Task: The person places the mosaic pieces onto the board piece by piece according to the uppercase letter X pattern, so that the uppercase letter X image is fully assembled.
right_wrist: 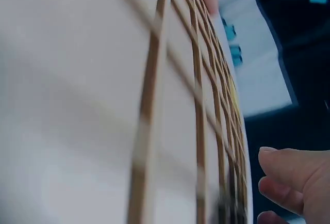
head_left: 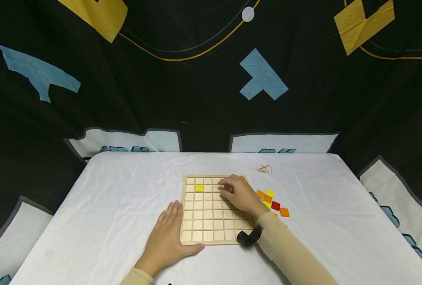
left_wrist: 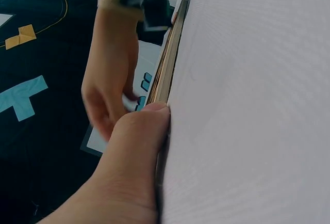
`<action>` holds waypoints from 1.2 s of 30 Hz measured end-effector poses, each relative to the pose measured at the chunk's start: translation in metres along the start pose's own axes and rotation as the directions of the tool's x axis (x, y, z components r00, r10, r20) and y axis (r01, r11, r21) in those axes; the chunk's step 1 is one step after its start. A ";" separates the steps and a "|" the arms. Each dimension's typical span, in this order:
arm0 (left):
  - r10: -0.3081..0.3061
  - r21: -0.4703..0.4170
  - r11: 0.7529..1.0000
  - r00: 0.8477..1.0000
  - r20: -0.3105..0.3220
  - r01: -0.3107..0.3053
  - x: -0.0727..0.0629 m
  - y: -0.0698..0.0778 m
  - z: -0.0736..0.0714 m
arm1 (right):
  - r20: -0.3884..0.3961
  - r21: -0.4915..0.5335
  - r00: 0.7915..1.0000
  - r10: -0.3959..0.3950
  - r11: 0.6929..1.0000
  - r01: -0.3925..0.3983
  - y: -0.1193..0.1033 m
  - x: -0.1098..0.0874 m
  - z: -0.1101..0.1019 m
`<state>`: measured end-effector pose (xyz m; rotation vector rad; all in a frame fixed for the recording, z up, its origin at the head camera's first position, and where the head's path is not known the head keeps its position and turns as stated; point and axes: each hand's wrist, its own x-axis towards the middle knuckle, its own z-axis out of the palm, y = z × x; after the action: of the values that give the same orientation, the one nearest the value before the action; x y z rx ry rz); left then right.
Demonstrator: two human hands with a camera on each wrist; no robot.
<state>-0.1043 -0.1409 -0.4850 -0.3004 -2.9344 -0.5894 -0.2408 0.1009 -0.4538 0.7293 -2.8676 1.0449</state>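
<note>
A left hand (head_left: pixel 168 233) lies flat, fingers straight, on the white-clothed desk (head_left: pixel 107 206), its thumb against the near left edge of a wooden grid board (head_left: pixel 207 215). The board sits square at the desk's centre, nearly equal-sided, its edges parallel to the desk's, and holds one yellow tile (head_left: pixel 199 188) at its 11 o'clock corner. The right hand (head_left: pixel 239 194) hovers over the board's far rows, fingers curled; whether its grip pinches anything cannot be told. Orange, yellow and red tiles (head_left: pixel 273 202) lie at the board's 3 o'clock. A black backdrop (head_left: pixel 196 99) with blue and yellow shapes hangs behind.
</note>
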 end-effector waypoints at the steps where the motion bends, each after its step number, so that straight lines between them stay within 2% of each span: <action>1: -0.003 -0.003 1.000 1.000 0.002 0.003 0.000 0.000 0.000 | -0.013 -0.009 1.000 0.015 1.000 -0.015 0.005 -0.004 -0.006; 6: -0.003 -0.001 1.000 1.000 0.003 0.003 0.000 0.000 0.001 | -0.068 -0.093 0.993 0.092 0.991 -0.099 0.028 -0.027 -0.037; 9: 0.000 -0.003 1.000 1.000 0.001 0.000 0.000 0.000 0.001 | -0.089 -0.147 0.982 0.166 0.973 -0.177 0.041 -0.040 -0.053; 14: -0.005 -0.011 1.000 1.000 0.006 0.005 0.001 0.000 0.000 | -0.065 -0.219 0.949 0.309 0.923 -0.315 0.061 -0.056 -0.071; 17: -0.009 -0.017 1.000 1.000 0.008 0.009 0.000 0.000 0.000 | -0.042 -0.244 0.933 0.356 0.902 -0.355 0.069 -0.061 -0.076; 19: -0.009 -0.018 1.000 1.000 0.009 0.009 0.000 0.000 0.001 | -0.034 -0.248 0.929 0.370 0.897 -0.366 0.073 -0.064 -0.076; 25: -0.002 -0.018 1.000 1.000 0.002 0.002 0.000 0.000 0.002 | -0.049 -0.209 0.929 0.366 0.906 -0.368 0.078 -0.066 -0.072; 32: -0.002 -0.013 1.000 1.000 0.004 0.002 0.000 0.000 0.002 | -0.062 -0.186 0.913 0.403 0.894 -0.407 0.080 -0.064 -0.069; 36: 0.000 -0.007 1.000 1.000 0.004 0.000 0.000 0.000 0.002 | -0.062 -0.146 0.910 0.409 0.899 -0.414 0.082 -0.062 -0.069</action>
<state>-0.1048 -0.1404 -0.4867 -0.3027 -2.9365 -0.5994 -0.2307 0.2239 -0.4598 0.0909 -3.1058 0.8267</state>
